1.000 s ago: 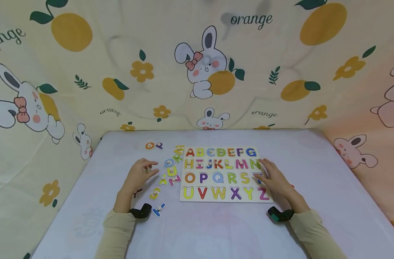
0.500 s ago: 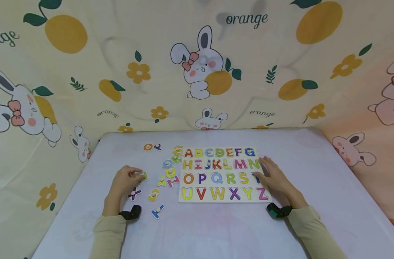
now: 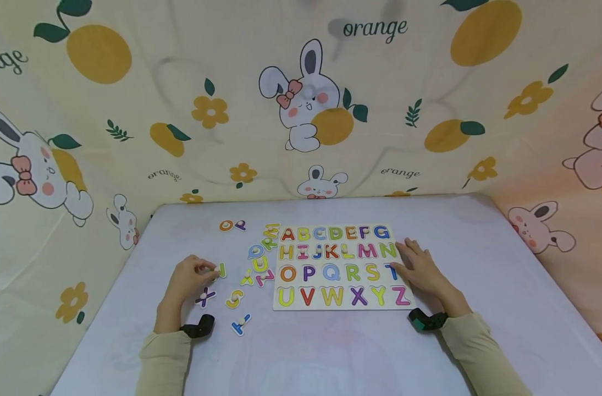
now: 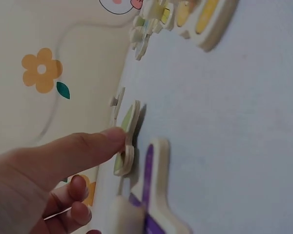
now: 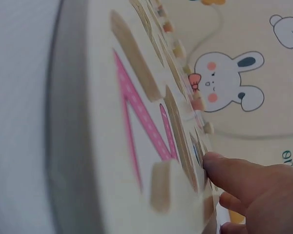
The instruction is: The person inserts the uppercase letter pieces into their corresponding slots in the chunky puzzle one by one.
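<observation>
My left hand point(image 3: 187, 279) pinches a green letter piece point(image 3: 222, 270) at the left of the loose letters. In the left wrist view that green piece point(image 4: 130, 122) stands tilted under a fingertip, close above the cloth. Just nearer lies a purple X piece point(image 3: 205, 297) with a knob. My right hand point(image 3: 423, 269) rests at the right edge of the alphabet board point(image 3: 344, 307), its thumb on the board by the blue T place. Seen from the right wrist, the pink Z place point(image 5: 141, 117) lies in front of the thumb point(image 5: 224, 168).
Several loose letters lie left of the board, among them a yellow S point(image 3: 234, 298), a blue T point(image 3: 241, 324), a pink Z point(image 3: 265, 278) and a yellow U point(image 3: 260, 264). An orange O point(image 3: 226, 225) and purple P point(image 3: 239, 225) lie farther back. A patterned cloth point(image 3: 380, 99) hangs behind.
The left hand has moved left and slightly nearer, uncovering the X, and the green piece now shows at its fingertips. The right hand has stayed at the board's edge.
</observation>
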A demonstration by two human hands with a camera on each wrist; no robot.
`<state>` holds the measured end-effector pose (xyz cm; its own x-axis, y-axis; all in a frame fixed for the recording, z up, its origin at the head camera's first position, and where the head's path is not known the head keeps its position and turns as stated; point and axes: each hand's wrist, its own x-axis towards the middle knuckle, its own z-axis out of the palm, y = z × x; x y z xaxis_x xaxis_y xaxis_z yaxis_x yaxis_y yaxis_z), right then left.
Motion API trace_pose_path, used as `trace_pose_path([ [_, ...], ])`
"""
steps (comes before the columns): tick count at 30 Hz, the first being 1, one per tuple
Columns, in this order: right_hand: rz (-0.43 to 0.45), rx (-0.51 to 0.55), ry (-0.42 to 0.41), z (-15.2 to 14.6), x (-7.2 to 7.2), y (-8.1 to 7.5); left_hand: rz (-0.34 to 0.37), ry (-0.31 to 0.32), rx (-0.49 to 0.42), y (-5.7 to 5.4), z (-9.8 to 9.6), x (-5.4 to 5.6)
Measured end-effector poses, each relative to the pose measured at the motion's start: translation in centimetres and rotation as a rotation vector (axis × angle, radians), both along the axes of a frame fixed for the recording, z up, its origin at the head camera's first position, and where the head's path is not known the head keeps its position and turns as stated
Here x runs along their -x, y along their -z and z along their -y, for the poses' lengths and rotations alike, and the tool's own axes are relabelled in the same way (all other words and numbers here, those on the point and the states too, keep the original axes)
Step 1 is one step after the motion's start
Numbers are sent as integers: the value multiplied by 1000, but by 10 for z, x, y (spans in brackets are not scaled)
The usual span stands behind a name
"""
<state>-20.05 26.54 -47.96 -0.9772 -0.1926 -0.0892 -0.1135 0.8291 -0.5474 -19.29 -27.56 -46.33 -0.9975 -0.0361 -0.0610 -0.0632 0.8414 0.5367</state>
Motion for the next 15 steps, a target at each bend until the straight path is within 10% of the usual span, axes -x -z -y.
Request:
trace_pose_path([
  [15,4,-20,-11,-1,-1,-5,-124,82,-109,-18,-38,12],
])
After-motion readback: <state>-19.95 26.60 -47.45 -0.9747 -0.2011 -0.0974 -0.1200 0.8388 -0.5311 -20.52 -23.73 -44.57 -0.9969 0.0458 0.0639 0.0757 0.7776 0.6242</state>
